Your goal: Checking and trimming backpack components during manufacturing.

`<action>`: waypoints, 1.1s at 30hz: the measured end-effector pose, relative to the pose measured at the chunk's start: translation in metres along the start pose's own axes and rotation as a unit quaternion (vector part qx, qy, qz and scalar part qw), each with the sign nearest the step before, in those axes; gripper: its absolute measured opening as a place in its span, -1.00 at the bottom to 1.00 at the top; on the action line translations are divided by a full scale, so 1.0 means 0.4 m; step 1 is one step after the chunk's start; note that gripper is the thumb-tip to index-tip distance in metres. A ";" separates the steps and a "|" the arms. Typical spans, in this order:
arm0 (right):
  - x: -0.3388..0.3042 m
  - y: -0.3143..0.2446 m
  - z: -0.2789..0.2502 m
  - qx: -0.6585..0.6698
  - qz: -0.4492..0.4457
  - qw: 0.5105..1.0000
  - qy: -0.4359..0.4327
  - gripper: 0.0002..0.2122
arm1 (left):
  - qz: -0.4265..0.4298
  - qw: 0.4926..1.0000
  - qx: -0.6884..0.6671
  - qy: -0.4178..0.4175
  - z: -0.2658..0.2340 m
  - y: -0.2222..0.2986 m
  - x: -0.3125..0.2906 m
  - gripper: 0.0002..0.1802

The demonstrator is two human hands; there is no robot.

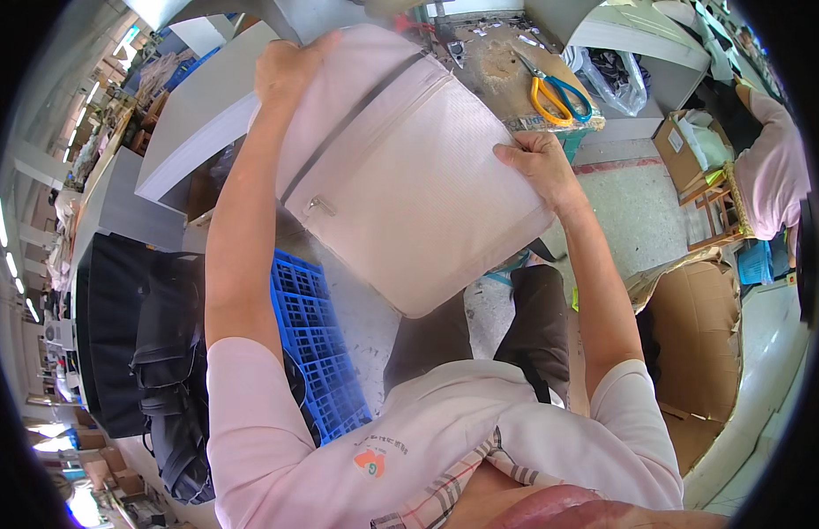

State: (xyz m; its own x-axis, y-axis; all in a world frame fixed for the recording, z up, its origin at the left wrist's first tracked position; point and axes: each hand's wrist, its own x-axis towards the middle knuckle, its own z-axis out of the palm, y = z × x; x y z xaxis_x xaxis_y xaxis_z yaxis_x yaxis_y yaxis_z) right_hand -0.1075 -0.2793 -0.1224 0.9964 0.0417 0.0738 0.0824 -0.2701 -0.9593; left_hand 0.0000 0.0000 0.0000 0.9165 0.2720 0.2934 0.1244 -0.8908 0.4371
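1. Pale pink zippered pouch (409, 176), flat and roughly rectangular, held up in the air between the person's chest and the tabletop (493, 66); its long axis runs on a diagonal from the upper left down to the lower right, with the rounded bottom corner pointing down toward the person's lap.
2. Grey zipper line (352, 123) crosses the upper part of the pouch, slanting from upper right down to lower left, and its small metal pull (318, 206) sits at the lower left end.
3. Left hand (290, 66) has its grip closed over the top left corner of the pouch, fingers curled around the edge.
4. Right hand (537, 163) has its grip closed on the right edge, thumb on the face and fingers behind.
5. Scissors (555, 88) with yellow and blue handles lie on the worn tabletop just beyond the pouch, near the right hand.
6. Clear plastic bag (617, 79) with dark contents sits to the right of the scissors.
7. Blue plastic crate (312, 344) stands on the floor below the left forearm, with a black bag (167, 353) beside it.
8. Brown cardboard boxes: an open one (683, 145) far right, a large one (696, 344) by the right elbow.
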 end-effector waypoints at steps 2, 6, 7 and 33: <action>0.000 -0.013 -0.001 -0.005 0.037 0.999 -0.012 -0.83 | 0.012 1.000 -0.006 0.011 0.014 -0.009 0.010 -0.34; 0.016 -0.013 -0.004 0.003 0.045 0.999 0.002 -0.83 | 0.014 1.000 -0.012 0.019 0.030 0.001 0.026 -0.34; 0.021 -0.011 -0.005 0.005 0.034 0.999 0.005 -0.87 | 0.011 1.000 -0.016 0.021 0.033 -0.001 0.032 -0.34; -0.042 0.047 -0.050 0.042 0.050 0.998 0.012 -0.85 | 0.033 0.997 -0.067 -0.020 0.114 0.020 -0.024 -0.30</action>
State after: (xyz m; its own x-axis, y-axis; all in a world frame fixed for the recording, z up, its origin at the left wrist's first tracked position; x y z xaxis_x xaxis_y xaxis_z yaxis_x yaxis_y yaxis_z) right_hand -0.1222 -0.3042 -0.1362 0.9998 -0.0057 -0.0178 -0.0185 -0.1903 -0.9816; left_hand 0.0094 -0.0262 -0.0381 0.9358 0.1964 0.2926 0.0129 -0.8488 0.5286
